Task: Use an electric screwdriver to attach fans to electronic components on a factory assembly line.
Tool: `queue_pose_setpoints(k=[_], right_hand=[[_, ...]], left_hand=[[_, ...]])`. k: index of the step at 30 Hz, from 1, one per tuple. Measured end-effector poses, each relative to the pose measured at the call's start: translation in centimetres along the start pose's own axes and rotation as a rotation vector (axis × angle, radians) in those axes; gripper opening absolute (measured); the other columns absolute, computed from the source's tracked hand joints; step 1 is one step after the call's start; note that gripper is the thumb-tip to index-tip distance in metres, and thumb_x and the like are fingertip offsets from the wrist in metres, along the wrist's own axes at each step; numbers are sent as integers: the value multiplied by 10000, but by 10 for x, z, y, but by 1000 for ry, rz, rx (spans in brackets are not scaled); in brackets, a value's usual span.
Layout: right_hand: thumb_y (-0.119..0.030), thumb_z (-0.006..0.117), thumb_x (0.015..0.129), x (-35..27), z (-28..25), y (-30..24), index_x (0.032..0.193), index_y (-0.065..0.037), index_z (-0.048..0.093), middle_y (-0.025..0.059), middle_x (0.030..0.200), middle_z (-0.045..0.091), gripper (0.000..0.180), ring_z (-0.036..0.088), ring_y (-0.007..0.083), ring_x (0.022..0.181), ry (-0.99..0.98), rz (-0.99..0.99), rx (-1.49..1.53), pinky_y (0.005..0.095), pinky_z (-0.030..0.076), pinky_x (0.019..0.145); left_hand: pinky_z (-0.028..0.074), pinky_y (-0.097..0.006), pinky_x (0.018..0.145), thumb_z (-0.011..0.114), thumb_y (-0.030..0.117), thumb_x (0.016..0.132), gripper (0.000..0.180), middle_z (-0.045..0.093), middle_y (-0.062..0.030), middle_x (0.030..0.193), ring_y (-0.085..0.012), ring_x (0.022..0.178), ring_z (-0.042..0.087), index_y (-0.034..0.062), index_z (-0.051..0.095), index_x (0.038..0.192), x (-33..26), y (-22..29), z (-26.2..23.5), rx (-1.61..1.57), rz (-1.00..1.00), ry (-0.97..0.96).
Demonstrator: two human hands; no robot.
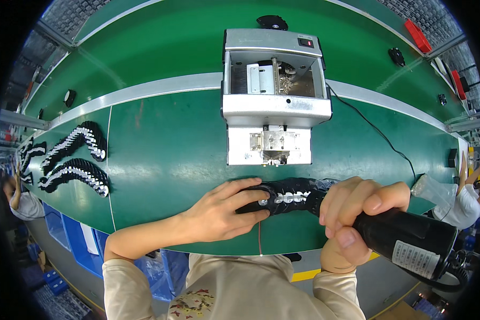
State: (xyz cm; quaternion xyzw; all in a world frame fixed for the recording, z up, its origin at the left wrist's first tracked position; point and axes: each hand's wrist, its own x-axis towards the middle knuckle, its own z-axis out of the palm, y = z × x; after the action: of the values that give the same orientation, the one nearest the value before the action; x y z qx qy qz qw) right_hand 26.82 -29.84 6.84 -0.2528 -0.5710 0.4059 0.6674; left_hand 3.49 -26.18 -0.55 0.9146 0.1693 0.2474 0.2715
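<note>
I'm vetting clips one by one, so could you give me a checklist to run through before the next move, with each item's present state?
1. Right grip around the black corded tool: ok, fingers wrapped round it.
2. Left grip on the row of black parts: ok, fingers touch its left end; firmness cannot be told.
3. Tool tip on its mark: cannot tell, the right grip hides it.
4. Row apart from the silver machine: ok, green bench shows between.
5. Machine powered off: cannot tell, though its switch shows red.
6. Far curved row and near curved row away from both grips: ok, at far left.
</note>
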Motion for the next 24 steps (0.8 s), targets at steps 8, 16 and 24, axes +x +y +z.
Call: queue_pose_setpoints(k=[8, 16, 24], right_hand=[[6, 725, 804, -3, 4, -2, 1107, -61, 422, 37, 680, 528, 434, 494, 142, 506, 71, 4, -29, 322, 495, 537], [-40, 613, 868, 30, 19, 6, 1346, -83, 351, 20, 693, 472, 547, 496, 145, 505, 2, -95, -29, 312, 456, 522], [-42, 517, 870, 65, 36, 15, 1330, -62, 378, 35, 695, 455, 480, 460, 134, 493, 28, -55, -172, 321, 437, 510]], left_hand=[[525, -435, 860, 746, 106, 716, 233, 572, -89, 1156, -343, 1185, 559, 138, 733, 947, -2, -2, 3, 2, -15, -34], [467, -442, 904, 706, 115, 742, 179, 535, -94, 1170, -338, 1199, 520, 131, 664, 916, -4, -8, 15, -23, 8, -27], [474, -435, 888, 697, 111, 732, 185, 533, -96, 1172, -338, 1182, 534, 131, 644, 909, -12, -15, 6, -62, 26, -9]])
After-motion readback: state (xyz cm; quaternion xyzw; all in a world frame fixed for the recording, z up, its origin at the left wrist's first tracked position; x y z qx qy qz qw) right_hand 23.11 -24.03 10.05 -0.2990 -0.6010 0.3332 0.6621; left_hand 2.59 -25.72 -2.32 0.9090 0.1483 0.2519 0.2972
